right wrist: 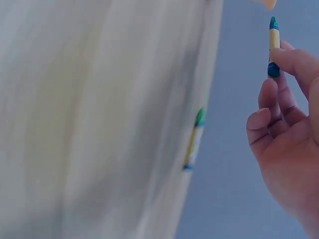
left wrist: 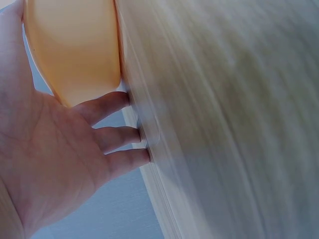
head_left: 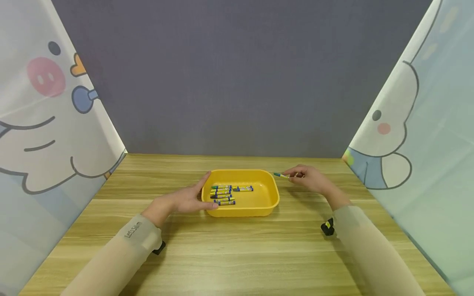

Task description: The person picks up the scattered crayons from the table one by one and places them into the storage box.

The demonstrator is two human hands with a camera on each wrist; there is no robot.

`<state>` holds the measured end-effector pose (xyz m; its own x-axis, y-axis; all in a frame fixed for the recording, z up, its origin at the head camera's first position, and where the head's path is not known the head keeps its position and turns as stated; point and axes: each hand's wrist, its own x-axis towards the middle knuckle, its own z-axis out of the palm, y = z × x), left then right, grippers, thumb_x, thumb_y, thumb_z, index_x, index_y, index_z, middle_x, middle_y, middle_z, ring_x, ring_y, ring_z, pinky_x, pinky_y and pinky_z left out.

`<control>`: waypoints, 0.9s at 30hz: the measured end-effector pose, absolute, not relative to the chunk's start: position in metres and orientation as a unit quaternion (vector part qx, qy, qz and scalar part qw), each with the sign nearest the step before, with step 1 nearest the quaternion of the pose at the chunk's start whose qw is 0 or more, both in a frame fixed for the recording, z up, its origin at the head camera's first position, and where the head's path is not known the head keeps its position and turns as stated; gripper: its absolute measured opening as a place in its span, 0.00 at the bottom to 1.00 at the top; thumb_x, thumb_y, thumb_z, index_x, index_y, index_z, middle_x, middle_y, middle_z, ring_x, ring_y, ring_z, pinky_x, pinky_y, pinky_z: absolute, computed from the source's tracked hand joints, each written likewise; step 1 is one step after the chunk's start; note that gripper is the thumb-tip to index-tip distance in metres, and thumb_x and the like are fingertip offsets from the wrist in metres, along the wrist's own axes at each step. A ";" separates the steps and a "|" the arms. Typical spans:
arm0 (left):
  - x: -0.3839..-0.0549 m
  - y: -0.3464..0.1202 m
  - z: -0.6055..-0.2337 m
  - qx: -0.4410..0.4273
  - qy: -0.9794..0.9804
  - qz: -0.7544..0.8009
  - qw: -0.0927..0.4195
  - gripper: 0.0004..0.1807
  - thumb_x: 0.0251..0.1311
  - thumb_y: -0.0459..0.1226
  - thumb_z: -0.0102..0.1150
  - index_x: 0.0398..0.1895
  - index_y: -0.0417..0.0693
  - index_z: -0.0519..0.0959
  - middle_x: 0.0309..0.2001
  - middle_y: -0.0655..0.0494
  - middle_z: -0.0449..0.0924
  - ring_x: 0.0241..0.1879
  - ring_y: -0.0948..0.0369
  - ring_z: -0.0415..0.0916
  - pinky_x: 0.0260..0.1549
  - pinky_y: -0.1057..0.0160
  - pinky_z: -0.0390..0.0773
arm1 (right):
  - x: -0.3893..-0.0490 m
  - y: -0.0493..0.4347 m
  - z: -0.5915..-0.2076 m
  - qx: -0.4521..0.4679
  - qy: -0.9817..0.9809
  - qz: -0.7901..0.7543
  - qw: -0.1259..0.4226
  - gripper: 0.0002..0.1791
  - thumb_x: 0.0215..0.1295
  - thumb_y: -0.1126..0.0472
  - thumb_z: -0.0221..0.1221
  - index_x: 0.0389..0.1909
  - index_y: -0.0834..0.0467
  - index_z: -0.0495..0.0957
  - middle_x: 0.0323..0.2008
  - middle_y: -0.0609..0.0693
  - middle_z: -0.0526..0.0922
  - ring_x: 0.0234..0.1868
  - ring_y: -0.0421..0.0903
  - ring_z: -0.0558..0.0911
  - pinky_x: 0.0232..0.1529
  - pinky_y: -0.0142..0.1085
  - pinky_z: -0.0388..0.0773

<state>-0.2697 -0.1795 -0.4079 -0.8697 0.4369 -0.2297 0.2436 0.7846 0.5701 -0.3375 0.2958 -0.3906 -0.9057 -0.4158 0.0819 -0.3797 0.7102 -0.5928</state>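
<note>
A yellow plastic tray stands on the table with several crayons lying in its left half. My left hand rests against the tray's left end, fingers spread, the thumb reaching over the front left corner. In the left wrist view, three fairly straight fingers touch down beside the tray wall. To the right of the tray, my right hand pinches a green crayon near its blunt end, tip towards the tray. Another green-tipped crayon lies on the table near that hand.
The wooden table reaches back to a dark grey panel. Cloths printed with cartoon animals hang at the left and right.
</note>
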 end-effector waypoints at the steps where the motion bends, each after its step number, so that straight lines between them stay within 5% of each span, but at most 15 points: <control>1: -0.270 -0.180 -0.408 0.183 0.928 0.272 0.178 0.69 0.64 0.75 0.62 0.88 0.77 0.20 0.89 0.34 0.46 0.82 0.30 0.60 0.79 0.28 0.62 | -0.336 0.290 -0.388 -0.222 0.921 -0.318 0.026 0.16 0.81 0.56 0.64 0.64 0.47 0.89 0.49 0.51 0.84 0.43 0.49 0.76 0.42 0.39 0.77; 27: -0.271 -0.179 -0.408 0.184 0.931 0.263 0.173 0.70 0.63 0.76 0.63 0.89 0.76 0.21 0.88 0.32 0.47 0.83 0.29 0.58 0.80 0.28 0.61 | -0.324 0.179 -0.388 -0.321 0.886 -0.332 0.048 0.15 0.79 0.60 0.66 0.60 0.43 0.91 0.46 0.46 0.83 0.38 0.45 0.76 0.36 0.34 0.75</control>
<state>-0.2707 -0.1786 -0.4079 -0.8726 0.4332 -0.2255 0.2510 0.7938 0.5539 -0.3239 0.1791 -0.3882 -0.7887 -0.6012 0.1283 -0.5375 0.5731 -0.6186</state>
